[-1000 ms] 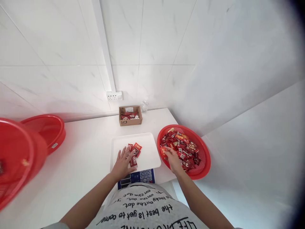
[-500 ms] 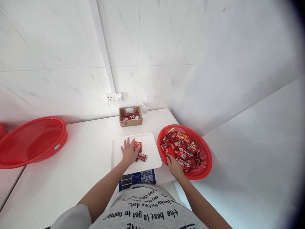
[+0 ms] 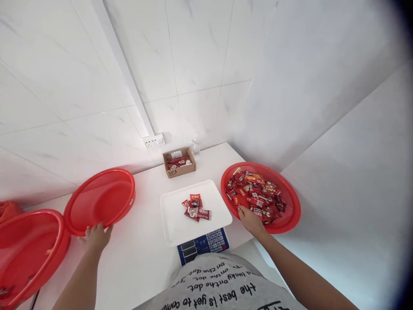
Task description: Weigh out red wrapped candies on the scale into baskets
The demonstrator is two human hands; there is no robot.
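Observation:
My left hand [image 3: 97, 237] reaches to the near rim of a red plastic basket [image 3: 126, 206]. Its fingers are spread, holding nothing, and seem to touch the rim. My right hand [image 3: 251, 221] lies over the near-left rim of another red basket [image 3: 293, 202], fingers closed there, partly hidden. Red snack packets [image 3: 258, 191] are heaped in that basket, one beside my right fingertips. Between my hands stands a digital scale with a white pan [image 3: 176, 221] and a blue keypad panel [image 3: 203, 245]. A few small red packets [image 3: 196, 211] lie crossed on the pan.
A third red basket [image 3: 61, 224] stands at the left edge with a few bits inside. Behind the scale are a small cardboard box [image 3: 182, 171] of red packets and a clear glass-like object [image 3: 195, 147]. Tiled wall [image 3: 206, 56] bounds the white table [image 3: 145, 185].
My left hand has left the packets on the pan and moved left to the basket. The view has turned left. My right hand stays at the right basket's rim.

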